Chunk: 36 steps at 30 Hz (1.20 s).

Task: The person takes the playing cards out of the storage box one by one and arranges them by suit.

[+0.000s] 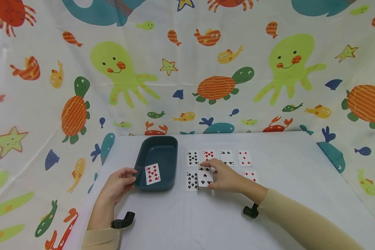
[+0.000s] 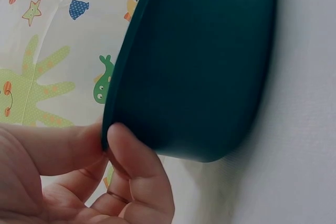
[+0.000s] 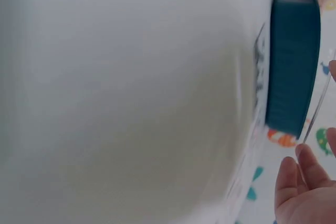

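Observation:
At the left, my left hand (image 1: 120,184) pinches the rim of a dark teal tray (image 1: 172,163) between thumb and fingers; the left wrist view shows the pinch on the rim (image 2: 128,61) close up. One hearts card (image 1: 152,174) lies inside the tray. My right hand (image 1: 225,176) holds a clubs playing card (image 1: 205,177) by its edges, above the white table. In the right wrist view that card appears edge-on, raised off the surface. Just left of it lies a spades card (image 1: 192,181), partly covered by the held card.
Behind the right hand runs a row of face-up cards: spades (image 1: 192,158), hearts (image 1: 208,155), clubs (image 1: 227,158) and diamonds (image 1: 244,158). Another diamonds card (image 1: 249,175) is partly hidden by the right hand. A sea-animal curtain (image 1: 187,76) hangs at the table's back.

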{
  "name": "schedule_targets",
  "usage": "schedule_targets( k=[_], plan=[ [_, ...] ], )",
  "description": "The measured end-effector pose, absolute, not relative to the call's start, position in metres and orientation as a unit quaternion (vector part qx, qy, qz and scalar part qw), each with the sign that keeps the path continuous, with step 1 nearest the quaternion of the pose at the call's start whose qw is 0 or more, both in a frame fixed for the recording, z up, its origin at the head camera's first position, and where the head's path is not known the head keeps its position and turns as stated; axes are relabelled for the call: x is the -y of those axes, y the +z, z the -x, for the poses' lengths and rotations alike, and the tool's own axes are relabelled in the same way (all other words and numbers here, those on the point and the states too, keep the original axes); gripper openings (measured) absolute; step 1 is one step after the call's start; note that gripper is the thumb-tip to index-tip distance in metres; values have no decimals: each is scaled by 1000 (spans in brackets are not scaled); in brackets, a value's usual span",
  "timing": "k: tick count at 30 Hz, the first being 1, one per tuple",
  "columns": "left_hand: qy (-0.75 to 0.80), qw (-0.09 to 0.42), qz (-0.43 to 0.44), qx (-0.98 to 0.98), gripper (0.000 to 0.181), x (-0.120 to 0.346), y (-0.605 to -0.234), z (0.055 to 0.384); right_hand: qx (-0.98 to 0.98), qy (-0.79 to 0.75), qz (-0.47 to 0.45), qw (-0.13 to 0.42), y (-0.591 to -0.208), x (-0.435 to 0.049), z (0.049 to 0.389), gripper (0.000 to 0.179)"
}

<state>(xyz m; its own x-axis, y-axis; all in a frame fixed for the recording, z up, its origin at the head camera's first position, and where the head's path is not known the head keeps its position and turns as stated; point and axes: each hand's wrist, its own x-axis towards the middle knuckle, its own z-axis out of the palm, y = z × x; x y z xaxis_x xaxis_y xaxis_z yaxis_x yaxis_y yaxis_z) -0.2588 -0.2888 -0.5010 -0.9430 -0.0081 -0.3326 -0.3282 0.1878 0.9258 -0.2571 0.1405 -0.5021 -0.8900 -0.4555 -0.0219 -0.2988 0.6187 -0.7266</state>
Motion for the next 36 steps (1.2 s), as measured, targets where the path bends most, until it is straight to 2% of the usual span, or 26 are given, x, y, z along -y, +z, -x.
schedule_targets(
  k=[17,36],
  plan=[
    [627,126,113,-761,33,290,-503,258,-939,-286,175,84,-521,-216,245,78],
    [629,124,109,-759,32,290,-506,260,-953,-223,197,65,-522,-224,244,78]
  ],
)
